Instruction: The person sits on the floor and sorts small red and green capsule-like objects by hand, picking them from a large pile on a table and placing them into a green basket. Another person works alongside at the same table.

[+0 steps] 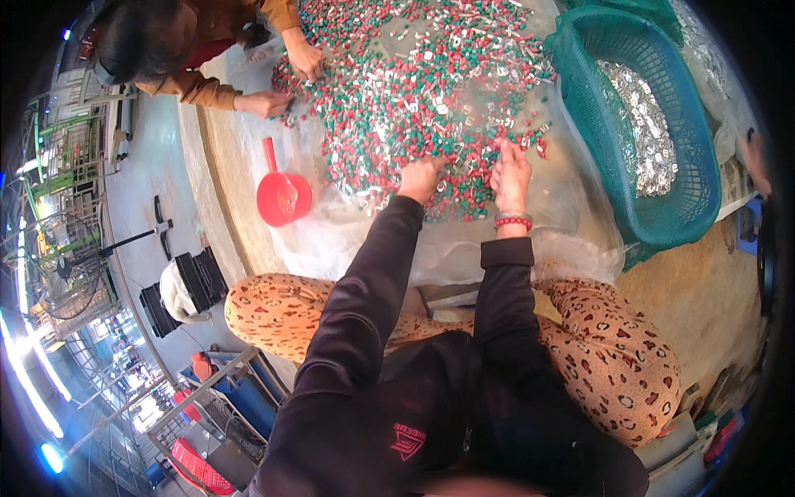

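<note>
A wide heap of small red, green and white-silver pieces [397,124] is spread over a clear plastic sheet [323,240]. At the near edge of the heap, my left hand [422,180] is closed with its fingertips down among the pieces; whatever it grips is hidden. To its right, my right hand [511,174], with a red bead bracelet at the wrist, has its fingers pinched together over the pieces. What lies between those fingers is too small to name.
Across the heap at the far left, a co-worker's hands [305,62] handle pieces. A red plastic scoop [283,199] rests left of the heap. At the right stands a green plastic basket [704,166], net-lined, holding silvery pieces [654,137].
</note>
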The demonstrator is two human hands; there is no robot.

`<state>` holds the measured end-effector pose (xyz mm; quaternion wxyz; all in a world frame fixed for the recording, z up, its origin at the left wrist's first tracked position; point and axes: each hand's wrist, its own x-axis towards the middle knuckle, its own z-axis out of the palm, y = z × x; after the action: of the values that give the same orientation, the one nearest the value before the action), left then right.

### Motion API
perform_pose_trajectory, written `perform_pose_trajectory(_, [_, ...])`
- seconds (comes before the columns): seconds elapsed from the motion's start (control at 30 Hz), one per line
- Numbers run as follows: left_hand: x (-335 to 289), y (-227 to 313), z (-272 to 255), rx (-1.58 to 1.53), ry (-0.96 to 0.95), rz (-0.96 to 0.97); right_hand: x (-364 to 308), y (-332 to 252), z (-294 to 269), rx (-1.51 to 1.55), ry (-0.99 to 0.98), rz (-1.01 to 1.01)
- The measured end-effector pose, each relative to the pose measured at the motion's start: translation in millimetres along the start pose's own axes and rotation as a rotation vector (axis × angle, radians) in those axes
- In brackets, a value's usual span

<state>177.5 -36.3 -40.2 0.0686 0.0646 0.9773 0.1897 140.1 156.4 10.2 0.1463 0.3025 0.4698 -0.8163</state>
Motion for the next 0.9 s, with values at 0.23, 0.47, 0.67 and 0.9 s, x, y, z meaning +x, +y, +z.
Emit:
perform_pose_trajectory(0.23, [-1,1,5,0.190,-0.056,-0.027,11,29,0,-0.586,0.042,-0.325])
perform_pose_trajectory(0.47, [-16,14,-38,-0.720,0.172,-0.564,15,71,-4,-1.188,0.151,-0.423])
perform_pose_trajectory(0.67, [-27,16,-86,-2.058,0.077,-0.521,16,75,-9,-0.159,0.092,-0.152])
perform_pose_trajectory(0.9, [-6,23,-91,-1.954,-0.215,-0.388,12,19,-5,0.426,-0.085,0.113])
